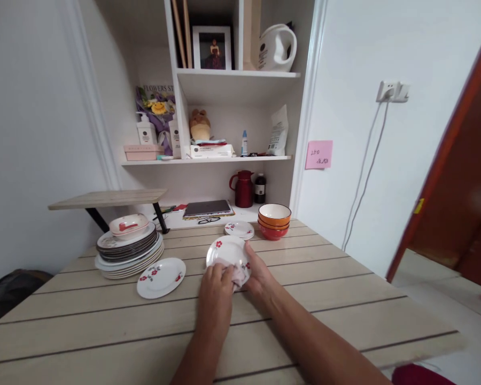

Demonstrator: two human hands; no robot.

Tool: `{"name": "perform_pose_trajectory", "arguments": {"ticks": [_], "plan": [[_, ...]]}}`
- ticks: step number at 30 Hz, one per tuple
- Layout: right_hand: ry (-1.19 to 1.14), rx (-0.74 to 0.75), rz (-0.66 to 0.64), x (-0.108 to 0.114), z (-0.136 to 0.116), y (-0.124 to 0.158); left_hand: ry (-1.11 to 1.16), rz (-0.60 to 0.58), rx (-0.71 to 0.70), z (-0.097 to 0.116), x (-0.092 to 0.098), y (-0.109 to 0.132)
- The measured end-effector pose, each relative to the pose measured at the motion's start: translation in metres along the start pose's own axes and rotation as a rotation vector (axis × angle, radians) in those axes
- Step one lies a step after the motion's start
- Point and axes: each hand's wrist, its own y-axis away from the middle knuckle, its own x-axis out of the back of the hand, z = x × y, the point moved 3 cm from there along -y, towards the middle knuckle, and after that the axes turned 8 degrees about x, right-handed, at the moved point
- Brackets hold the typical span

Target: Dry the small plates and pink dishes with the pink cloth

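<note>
A white plate with red flowers (229,250) is tilted up above the table, its face toward me. My right hand (258,272) grips it by the right rim. Against the plate's lower face, my left hand (216,280) presses a pale pinkish cloth (238,275), its fingers closed over it. Part of the cloth is hidden under those fingers. Left of my hands, a similar flowered plate (161,278) lies flat on the table. Just behind the held plate is a small stack of smaller flowered plates (239,230).
Orange and red bowls (274,215) stand stacked at the back right of the slatted table (324,321). A tall plate stack (130,248) topped by a bowl (129,225) sits left, beside a raised wooden stand (108,198). Behind are a laptop (207,208), glasses (209,220) and a red jug (244,190).
</note>
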Motion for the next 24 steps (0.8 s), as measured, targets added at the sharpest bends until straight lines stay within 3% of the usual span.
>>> {"name": "perform_pose_trajectory", "arguments": {"ticks": [5,10,17,24], "plan": [[0.042,-0.157,-0.110,-0.014,0.019,0.013,0.087,0.095,-0.045,-0.004,0.001,-0.001],[0.008,-0.249,-0.188,-0.025,0.032,0.022,0.022,0.188,0.082,-0.011,0.010,-0.004],[0.053,-0.180,-0.156,-0.026,0.041,0.021,-0.187,0.174,0.357,-0.018,0.024,-0.006],[0.026,-0.059,-0.037,-0.005,0.033,0.001,-0.283,0.113,0.431,-0.028,0.023,-0.008]]}}
